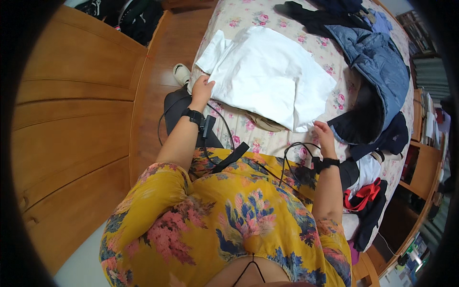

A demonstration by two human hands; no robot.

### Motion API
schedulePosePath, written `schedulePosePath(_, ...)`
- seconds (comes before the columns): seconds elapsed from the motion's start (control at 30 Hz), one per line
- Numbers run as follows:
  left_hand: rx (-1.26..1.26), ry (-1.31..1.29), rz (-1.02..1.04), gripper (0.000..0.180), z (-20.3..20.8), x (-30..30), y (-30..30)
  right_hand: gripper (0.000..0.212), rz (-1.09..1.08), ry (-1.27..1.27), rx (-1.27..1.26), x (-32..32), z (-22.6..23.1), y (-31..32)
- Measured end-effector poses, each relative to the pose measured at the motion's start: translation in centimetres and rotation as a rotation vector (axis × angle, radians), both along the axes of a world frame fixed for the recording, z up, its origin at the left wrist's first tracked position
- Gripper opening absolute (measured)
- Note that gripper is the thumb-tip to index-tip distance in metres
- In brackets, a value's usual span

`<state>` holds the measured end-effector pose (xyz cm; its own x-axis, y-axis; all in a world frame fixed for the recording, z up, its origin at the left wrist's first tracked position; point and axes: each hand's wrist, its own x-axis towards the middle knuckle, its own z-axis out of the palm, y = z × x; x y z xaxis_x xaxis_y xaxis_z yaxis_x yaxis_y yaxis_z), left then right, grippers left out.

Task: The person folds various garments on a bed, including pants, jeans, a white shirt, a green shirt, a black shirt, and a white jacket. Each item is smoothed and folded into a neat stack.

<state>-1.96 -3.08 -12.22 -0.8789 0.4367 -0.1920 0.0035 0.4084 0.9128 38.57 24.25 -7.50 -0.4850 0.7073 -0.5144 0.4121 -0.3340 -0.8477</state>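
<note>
a wide white fabric garment [267,71] lies on the cream, pink-flowered bed [259,141], just beyond both hands, its long axis left to right. the left hand [202,91] pinches its near-left edge, the right hand [324,136] its near-right corner, fingers closed. khaki cloth [266,123] peeks from beneath; a quilted blue jacket [377,60] lies right, blocking neither.

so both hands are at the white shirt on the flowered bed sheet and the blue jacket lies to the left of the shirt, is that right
Not quite: the head view shows the blue jacket to the right of the white shirt, not the left; the rest holds.
</note>
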Motion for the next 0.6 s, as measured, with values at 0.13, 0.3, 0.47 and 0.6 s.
schedulePosePath(0.13,0.084,-0.034,0.015,0.021,1.1,0.1,-0.2,0.017,0.254,-0.307,0.377,-2.4,-1.4,0.0)
schedulePosePath(0.3,0.179,-0.235,0.065,0.018,2.5,-0.1,-0.5,0.015,0.098,-0.386,0.289,-2.3,0.1,0.1)
schedulePosePath(0.47,0.175,-0.257,0.082,0.016,3.2,-0.3,-1.2,0.006,-0.500,-0.025,-0.057,3.1,1.5,-0.8)
schedulePosePath(0.6,0.127,-0.259,0.044,0.016,2.5,-0.2,-1.0,0.008,-0.325,-0.345,-0.186,6.2,-1.8,-1.3)
